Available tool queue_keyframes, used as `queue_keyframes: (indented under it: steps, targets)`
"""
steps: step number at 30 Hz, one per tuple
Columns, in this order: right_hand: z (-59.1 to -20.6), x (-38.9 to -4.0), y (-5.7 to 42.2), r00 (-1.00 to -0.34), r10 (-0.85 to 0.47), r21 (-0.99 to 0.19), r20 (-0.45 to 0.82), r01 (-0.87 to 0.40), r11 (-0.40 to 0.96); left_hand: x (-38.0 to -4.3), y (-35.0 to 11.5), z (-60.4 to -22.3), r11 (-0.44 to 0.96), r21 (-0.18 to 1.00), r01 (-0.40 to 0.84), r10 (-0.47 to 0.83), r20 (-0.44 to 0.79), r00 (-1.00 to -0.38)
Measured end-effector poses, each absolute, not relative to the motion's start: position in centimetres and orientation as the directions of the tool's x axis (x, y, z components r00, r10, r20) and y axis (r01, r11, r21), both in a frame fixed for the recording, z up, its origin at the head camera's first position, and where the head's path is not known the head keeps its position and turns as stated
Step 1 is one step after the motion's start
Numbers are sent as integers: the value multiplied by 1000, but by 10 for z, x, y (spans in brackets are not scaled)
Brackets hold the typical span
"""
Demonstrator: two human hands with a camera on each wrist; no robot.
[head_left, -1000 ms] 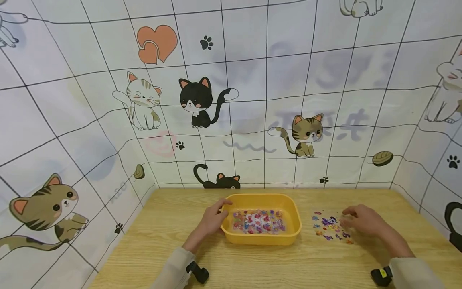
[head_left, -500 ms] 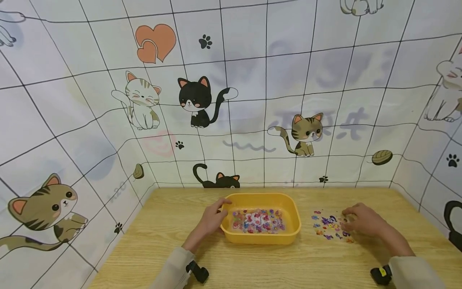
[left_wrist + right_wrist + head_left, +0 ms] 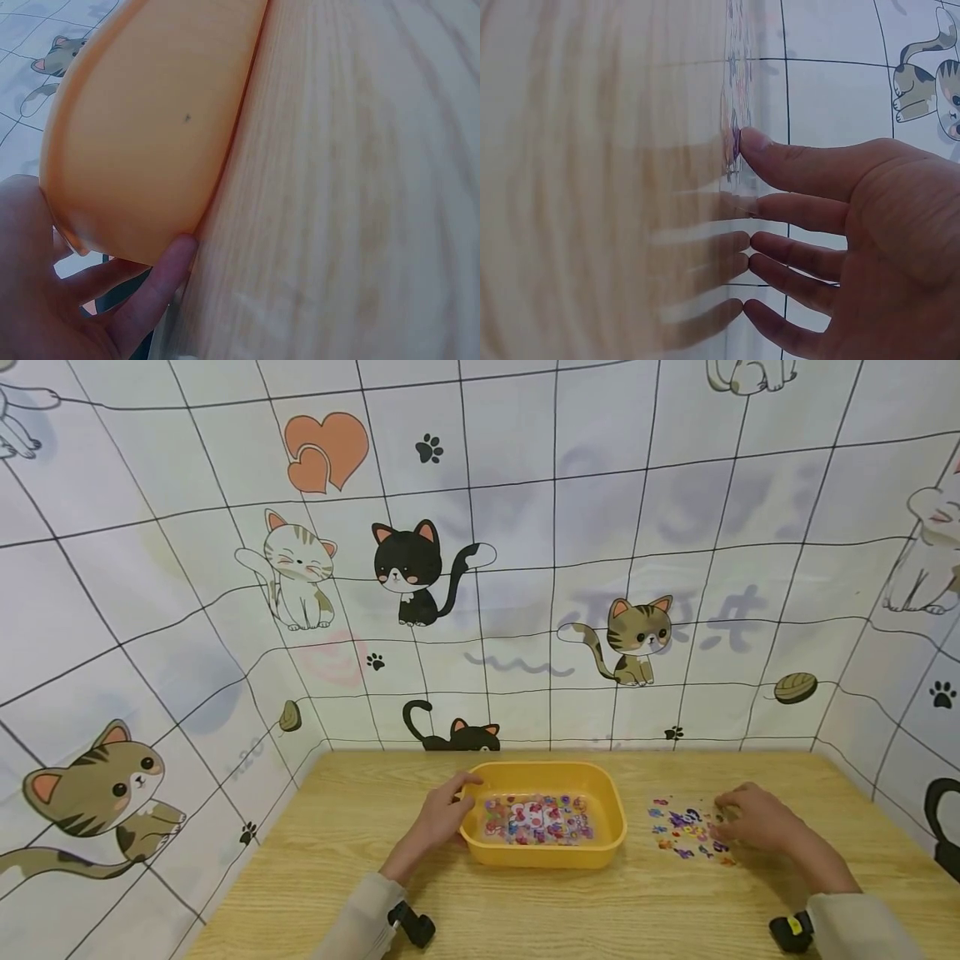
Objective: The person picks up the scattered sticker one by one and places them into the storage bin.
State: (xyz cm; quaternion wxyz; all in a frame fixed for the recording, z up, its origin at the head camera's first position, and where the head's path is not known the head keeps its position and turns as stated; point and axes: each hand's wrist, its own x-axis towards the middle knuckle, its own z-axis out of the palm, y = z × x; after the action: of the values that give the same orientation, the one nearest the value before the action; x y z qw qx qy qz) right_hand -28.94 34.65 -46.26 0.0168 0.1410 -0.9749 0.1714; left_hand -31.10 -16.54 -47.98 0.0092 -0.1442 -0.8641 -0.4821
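In the head view a yellow plastic basin (image 3: 542,857) stands on the table, with colourful sticker-like pieces (image 3: 534,817) on its floor, white figures among them. My left hand (image 3: 444,814) holds the basin's left end; in the left wrist view the thumb is at the rim and other fingers (image 3: 161,281) lie against the outer wall. Right of the basin, small colourful stickers (image 3: 684,818) lie flat in a patch. My right hand (image 3: 757,818) rests its fingertips on the table at the patch's right edge. In the right wrist view its thumb (image 3: 802,166) touches a purple sticker.
The wooden table (image 3: 360,893) meets a cat-print wall covering (image 3: 517,710) at the back and sides. A black wrist camera (image 3: 411,925) sits on the left wrist, and another black camera (image 3: 792,933) on the right.
The right hand has shifted very slightly right at the sticker patch. The left hand and basin have stayed in place.
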Motion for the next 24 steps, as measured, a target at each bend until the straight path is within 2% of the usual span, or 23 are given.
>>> queue_keyframes:
  steps: [6,14,24]
  targets:
    - [-460,-288,344,-960,-272,-355,65,-277,893,-311,-165,-479,520,810,271,234,170,-957]
    - [-456,-287,341,-980,-198,-474,0,-175,863,-313,-164,-478,517,814,265,239,159,-958]
    - [-456,-288,340,-982,-186,-481,-18,-155,863,-312,-164,-479,516,816,260,229,161,-960]
